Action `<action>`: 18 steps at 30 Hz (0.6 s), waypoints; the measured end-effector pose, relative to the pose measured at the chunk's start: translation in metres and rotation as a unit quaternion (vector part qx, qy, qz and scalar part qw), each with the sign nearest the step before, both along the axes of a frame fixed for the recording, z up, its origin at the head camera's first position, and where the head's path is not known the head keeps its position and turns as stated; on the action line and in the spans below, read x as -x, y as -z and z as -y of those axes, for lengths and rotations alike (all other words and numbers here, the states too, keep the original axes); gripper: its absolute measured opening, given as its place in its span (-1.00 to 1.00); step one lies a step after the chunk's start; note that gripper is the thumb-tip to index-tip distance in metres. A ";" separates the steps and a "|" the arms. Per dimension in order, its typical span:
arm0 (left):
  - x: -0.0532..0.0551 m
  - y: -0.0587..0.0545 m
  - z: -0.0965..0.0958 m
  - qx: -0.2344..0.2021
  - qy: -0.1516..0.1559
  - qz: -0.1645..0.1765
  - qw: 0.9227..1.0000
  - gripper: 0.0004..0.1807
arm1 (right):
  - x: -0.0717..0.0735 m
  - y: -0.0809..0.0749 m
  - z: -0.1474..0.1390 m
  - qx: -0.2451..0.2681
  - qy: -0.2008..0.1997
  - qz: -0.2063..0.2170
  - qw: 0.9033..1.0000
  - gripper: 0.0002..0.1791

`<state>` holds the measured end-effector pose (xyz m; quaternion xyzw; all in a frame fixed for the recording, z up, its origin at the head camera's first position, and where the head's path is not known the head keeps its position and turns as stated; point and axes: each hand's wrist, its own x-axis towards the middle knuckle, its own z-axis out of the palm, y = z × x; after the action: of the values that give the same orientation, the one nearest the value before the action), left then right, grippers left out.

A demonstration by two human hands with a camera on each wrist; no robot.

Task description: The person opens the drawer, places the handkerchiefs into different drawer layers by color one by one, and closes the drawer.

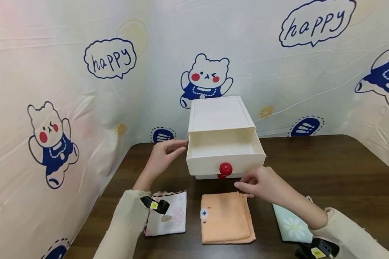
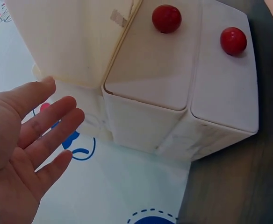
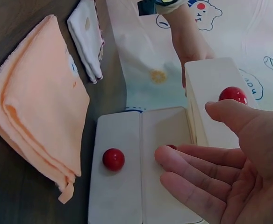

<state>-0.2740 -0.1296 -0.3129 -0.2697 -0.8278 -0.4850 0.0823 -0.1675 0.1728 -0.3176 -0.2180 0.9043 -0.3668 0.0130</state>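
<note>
A white drawer box [image 1: 218, 111] stands near the back of the table, its top drawer [image 1: 194, 163] pulled out and showing a bare inside. A red knob [image 1: 226, 168] is on that drawer's front, and lower fronts carry red knobs [image 2: 233, 41] too. My left hand [image 1: 164, 154] is by the left side of the box; in the left wrist view its fingers spread loosely, holding nothing. My right hand [image 1: 264, 183] hovers below the drawer's right front corner, palm bare and fingers extended in the right wrist view, with the red knob [image 3: 233, 95] just beyond the thumb.
Three folded cloths lie along the front of the dark wooden table [image 1: 360, 172]: a white one [image 1: 176, 212] with a checked edge, an orange one [image 1: 225, 219], and a pale green one [image 1: 290, 225] with a flower, partly behind my right forearm. A printed curtain [image 1: 155, 82] hangs behind.
</note>
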 end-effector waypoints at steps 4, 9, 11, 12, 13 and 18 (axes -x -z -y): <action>0.002 0.010 0.006 0.010 -0.001 0.005 1.000 -0.71 | 0.002 0.003 -0.003 -0.010 0.008 0.005 1.000 -0.69; -0.003 0.017 0.009 0.022 -0.008 0.026 0.999 -0.71 | 0.004 0.006 -0.006 -0.017 0.014 0.013 1.000 -0.72; -0.006 0.020 0.010 0.028 -0.007 0.034 0.999 -0.71 | 0.004 0.007 -0.007 -0.019 0.013 0.015 1.000 -0.73; -0.008 0.022 0.010 0.029 -0.006 0.037 0.999 -0.72 | 0.004 0.007 -0.008 -0.021 0.013 0.019 1.000 -0.74; -0.009 0.023 0.011 0.030 -0.005 0.039 0.999 -0.72 | 0.004 0.008 -0.008 -0.022 0.013 0.022 0.999 -0.74; -0.013 0.031 0.011 0.031 -0.002 0.051 0.998 -0.76 | 0.005 0.010 -0.012 -0.029 0.012 0.039 0.999 -0.73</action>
<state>-0.2606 -0.1409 -0.3437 -0.2452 -0.8461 -0.4721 0.0330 -0.1722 0.1849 -0.3279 -0.1924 0.9159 -0.3487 0.0502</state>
